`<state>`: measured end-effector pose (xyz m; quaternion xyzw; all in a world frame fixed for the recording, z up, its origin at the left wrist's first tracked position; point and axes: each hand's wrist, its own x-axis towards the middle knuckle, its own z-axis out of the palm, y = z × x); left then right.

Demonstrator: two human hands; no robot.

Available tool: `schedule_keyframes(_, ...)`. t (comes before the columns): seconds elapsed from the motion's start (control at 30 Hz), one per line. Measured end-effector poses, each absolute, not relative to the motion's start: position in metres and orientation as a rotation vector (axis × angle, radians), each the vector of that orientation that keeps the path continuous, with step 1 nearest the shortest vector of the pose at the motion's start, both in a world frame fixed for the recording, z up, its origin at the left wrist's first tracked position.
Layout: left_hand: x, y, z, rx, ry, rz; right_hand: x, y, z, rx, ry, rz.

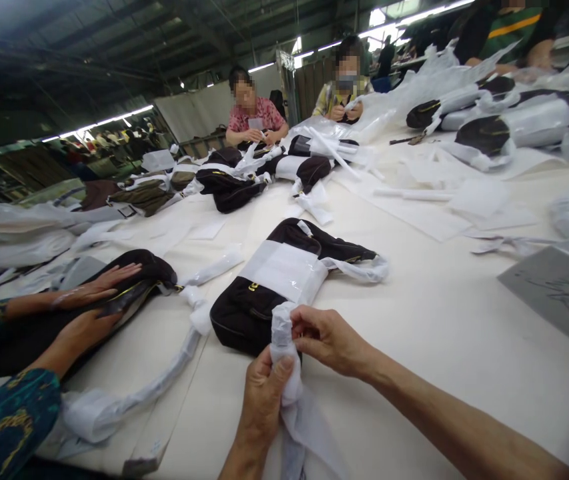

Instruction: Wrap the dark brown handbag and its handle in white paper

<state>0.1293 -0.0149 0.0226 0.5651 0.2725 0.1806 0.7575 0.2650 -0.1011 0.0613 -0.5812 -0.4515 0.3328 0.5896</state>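
Observation:
In front of me lies a black bag (244,313) with a band of white wrapping (284,267) around its middle. Its strap (364,270), sheathed in translucent wrap, loops out to the right. My left hand (264,393) is closed around a wrapped strap end (282,327) at the bag's near edge, thumb on top. My right hand (327,340) pinches the upper part of that same wrapped strap from the right side. Below my left hand, a loose length of white wrapping sheet (314,427) trails down over the table.
At left, a co-worker's hands (91,300) press on another black bag (149,267), whose wrapped strap (169,373) curves along the table (414,373). A grey box or board (554,293) lies at right. Wrapped bags (309,170) are heaped beyond, with people (254,120) behind them.

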Motion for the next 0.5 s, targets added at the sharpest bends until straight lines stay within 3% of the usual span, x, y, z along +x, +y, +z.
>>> schedule_keyframes(0.3, 0.136, -0.008, 0.027, 1.192, 0.562, 0.406, 0.261, -0.094, 0.054, -1.389, -0.89, 0.781)
schedule_keyframes(0.5, 0.142, -0.01, 0.035, 1.227, 0.564, 0.367, 0.257, -0.108, 0.057, -1.199, -0.735, 1.243)
